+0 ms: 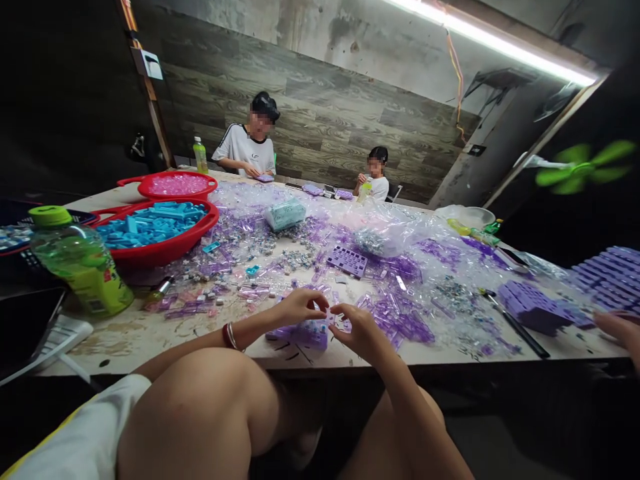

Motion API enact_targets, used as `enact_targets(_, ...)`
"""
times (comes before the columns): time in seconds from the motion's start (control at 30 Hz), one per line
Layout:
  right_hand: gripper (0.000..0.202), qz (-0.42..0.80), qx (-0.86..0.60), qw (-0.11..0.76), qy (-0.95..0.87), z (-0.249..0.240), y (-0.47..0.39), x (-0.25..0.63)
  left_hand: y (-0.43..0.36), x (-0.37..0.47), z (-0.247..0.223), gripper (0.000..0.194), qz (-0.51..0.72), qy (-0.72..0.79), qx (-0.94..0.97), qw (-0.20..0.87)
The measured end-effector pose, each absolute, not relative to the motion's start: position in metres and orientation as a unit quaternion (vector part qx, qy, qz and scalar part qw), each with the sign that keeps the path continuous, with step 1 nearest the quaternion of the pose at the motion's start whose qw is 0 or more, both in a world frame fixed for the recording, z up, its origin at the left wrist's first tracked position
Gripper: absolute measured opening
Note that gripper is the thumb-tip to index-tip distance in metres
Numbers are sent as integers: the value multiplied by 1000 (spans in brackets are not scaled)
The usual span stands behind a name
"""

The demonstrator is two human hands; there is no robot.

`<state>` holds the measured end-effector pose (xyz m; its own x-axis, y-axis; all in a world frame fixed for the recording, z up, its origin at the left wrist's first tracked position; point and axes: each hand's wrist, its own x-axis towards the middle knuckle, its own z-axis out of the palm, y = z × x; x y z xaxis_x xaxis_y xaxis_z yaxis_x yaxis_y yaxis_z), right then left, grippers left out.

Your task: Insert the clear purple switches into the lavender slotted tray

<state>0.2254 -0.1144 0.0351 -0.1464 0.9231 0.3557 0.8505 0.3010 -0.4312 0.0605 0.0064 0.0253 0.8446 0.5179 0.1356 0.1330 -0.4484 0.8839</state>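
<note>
My left hand [301, 308] and my right hand [357, 328] meet fingertip to fingertip at the table's near edge. Thumb and forefinger of each are pinched; whatever they hold is too small to make out. Just under them lies a purple plastic tray-like piece [313, 337] with small parts on it, partly covered by my left hand. Beside my right hand spreads a heap of clear purple plastic strips [400, 320]. A little farther off lies a purple panel with rows of slots [347, 261].
Red baskets hold blue plastic pieces [155, 227] and pink pieces [177, 185]. A green drink bottle [80, 267] stands left. At right are a black-handled tool [520, 327], stacked purple panels [530, 307] and another person's hand [620, 330]. Two people [253, 150] sit across the table.
</note>
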Motion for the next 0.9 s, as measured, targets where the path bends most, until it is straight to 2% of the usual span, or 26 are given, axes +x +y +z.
enact_targets(0.1, 22, 73, -582, 269, -764, 31, -112, 223, 6, 57, 24, 15, 199, 183, 880, 390)
enact_targets(0.2, 23, 81, -570, 258, -776, 27, -110, 222, 8, 56, 19, 14, 193, 146, 905, 349)
enact_targets(0.37, 25, 79, -561, 244, -787, 24, -109, 224, 10, 58, 14, 16, 209, 120, 918, 316)
enact_targets(0.53, 19, 75, -566, 231, -788, 20, -107, 226, 8, 56, 16, 15, 215, 107, 928, 286)
enact_targets(0.77, 23, 97, -543, 252, -795, 20, -108, 225, 11, 55, 12, 15, 217, 83, 931, 280)
enact_targets(0.9, 19, 108, -535, 270, -793, 21, -109, 224, 13, 56, 9, 15, 221, 78, 931, 281)
